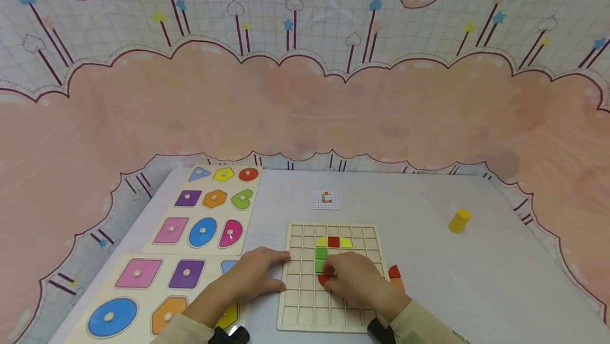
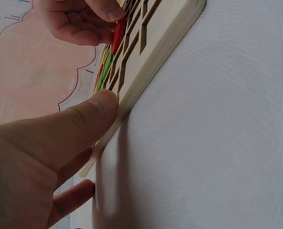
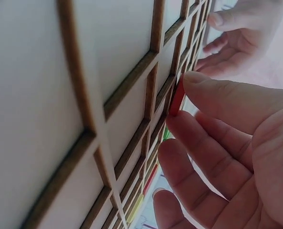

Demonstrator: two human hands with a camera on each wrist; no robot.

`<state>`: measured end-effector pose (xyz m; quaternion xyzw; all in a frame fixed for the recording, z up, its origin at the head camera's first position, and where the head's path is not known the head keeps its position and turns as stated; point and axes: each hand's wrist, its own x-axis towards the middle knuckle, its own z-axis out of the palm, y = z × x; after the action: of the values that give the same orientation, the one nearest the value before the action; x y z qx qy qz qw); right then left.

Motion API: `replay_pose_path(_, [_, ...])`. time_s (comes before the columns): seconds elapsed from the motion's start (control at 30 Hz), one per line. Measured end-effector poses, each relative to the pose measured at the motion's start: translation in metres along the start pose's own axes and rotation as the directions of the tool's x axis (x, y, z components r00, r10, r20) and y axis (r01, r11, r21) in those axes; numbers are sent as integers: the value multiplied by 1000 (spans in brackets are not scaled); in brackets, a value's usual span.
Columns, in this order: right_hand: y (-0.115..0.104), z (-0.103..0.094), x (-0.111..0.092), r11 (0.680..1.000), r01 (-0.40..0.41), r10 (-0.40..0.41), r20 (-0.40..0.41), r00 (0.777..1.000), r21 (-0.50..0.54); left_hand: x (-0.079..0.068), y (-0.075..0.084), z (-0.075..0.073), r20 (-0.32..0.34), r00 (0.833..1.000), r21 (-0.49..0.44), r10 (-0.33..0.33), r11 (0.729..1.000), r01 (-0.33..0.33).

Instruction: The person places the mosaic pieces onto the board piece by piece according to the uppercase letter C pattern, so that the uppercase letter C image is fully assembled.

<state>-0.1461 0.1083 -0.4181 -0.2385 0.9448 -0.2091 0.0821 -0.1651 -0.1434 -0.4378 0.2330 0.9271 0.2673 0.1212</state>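
Observation:
My right hand (image 1: 356, 280) pinches a red block with a rounded side (image 1: 323, 279) between thumb and fingertips, at a cell of the wooden grid board (image 1: 305, 315). In the right wrist view the red block (image 3: 177, 98) stands at the grid, partly covered by the fingers. Just above it on the board lie two green squares (image 1: 321, 253). A red square (image 1: 333, 242) sits in the row above, between two yellow rounded pieces (image 1: 346, 242). My left hand (image 1: 259, 274) touches the board's left edge with thumb and fingers extended.
Right of the board lie a red piece (image 1: 394, 271) and an orange piece (image 1: 397, 283), partly hidden by the right arm. A small pattern card (image 1: 326, 199) lies behind the board. Two knobbed shape puzzles (image 1: 162, 246) cover the left side. A yellow cylinder (image 1: 459, 220) stands far right.

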Motion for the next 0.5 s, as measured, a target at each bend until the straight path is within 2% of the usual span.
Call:
replay_pose_path(0.27, [-1,1,2,1000,-17,17,7,1000,-16,0,-1,0,-8,1000,6,10,1000,-10])
replay_pose_path(0.5, [-2,2,2,999,0,-1,-12,1000,-42,0,-1,0,-9,1000,6,10,1000,-10])
